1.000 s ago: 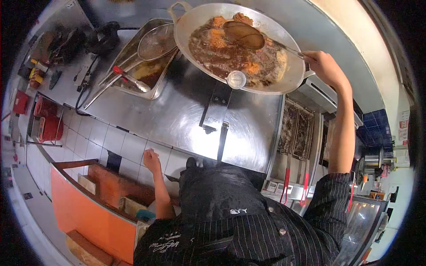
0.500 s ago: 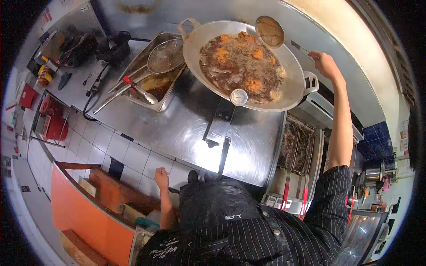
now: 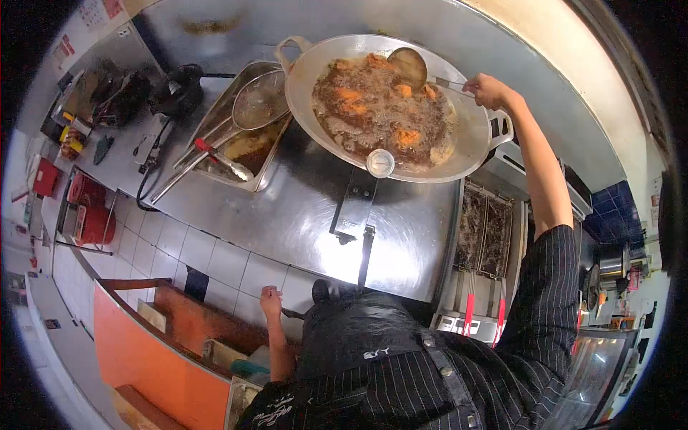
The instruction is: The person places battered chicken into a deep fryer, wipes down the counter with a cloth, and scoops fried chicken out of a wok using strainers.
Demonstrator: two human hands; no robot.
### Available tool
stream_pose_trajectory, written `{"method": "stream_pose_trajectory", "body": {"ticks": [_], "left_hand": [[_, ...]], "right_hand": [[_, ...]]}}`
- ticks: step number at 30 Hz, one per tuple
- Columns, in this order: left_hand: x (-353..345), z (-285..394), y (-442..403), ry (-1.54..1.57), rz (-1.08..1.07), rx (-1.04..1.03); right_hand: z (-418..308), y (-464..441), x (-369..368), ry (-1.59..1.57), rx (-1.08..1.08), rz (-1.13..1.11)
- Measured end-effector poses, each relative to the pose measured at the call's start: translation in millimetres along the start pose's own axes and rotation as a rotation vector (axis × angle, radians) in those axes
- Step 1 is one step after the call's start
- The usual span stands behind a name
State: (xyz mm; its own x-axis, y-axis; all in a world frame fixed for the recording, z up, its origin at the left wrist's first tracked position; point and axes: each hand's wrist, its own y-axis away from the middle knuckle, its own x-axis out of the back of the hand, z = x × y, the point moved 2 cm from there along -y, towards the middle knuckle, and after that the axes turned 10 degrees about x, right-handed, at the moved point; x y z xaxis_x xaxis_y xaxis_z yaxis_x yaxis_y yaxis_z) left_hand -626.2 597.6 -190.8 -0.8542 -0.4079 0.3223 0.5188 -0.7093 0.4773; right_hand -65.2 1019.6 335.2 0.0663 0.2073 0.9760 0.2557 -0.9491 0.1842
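My right hand (image 3: 491,92) is closed on the handle of a round skimmer (image 3: 407,69). The skimmer's head sits at the far side of a large metal wok (image 3: 473,143), partly in the bubbling oil. Browned, crumb-coated pieces of food (image 3: 407,137) float in the dark oil. A round dial thermometer (image 3: 380,163) is at the wok's near rim. Down by my side, my left hand (image 3: 271,301) is curled closed, with nothing visible in it, away from the worktop.
Left of the wok, a metal tray (image 3: 261,175) carries a mesh strainer (image 3: 259,100) and red-handled tongs (image 3: 223,159). A fryer with baskets (image 3: 484,222) and red handles stands at the right. An orange cabinet (image 3: 154,351) is at lower left.
My right hand has moved left and slightly down, bringing the skimmer from above the wok's far rim down to the oil. My left hand stays low and closed.
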Motion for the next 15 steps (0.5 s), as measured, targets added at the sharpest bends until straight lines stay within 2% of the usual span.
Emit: {"method": "stream_pose_trajectory", "body": {"ticks": [2, 5, 8, 11, 15], "left_hand": [[-3, -6, -1, 0.075, -0.001, 0.048], [-4, 2, 7, 0.023, -0.034, 0.000], [-6, -2, 6, 0.001, -0.068, 0.048], [-6, 3, 10, -0.011, -0.117, -0.008], [-8, 6, 8, -0.137, -0.128, 0.015]], "right_hand": [[0, -3, -9, -0.205, -0.012, -0.100], [-7, -1, -19, -0.341, -0.033, -0.151], [-13, 8, -30, -0.408, 0.020, -0.175], [-18, 17, -39, -0.521, -0.034, -0.220], [-39, 41, -38, -0.528, -0.057, -0.204]]}}
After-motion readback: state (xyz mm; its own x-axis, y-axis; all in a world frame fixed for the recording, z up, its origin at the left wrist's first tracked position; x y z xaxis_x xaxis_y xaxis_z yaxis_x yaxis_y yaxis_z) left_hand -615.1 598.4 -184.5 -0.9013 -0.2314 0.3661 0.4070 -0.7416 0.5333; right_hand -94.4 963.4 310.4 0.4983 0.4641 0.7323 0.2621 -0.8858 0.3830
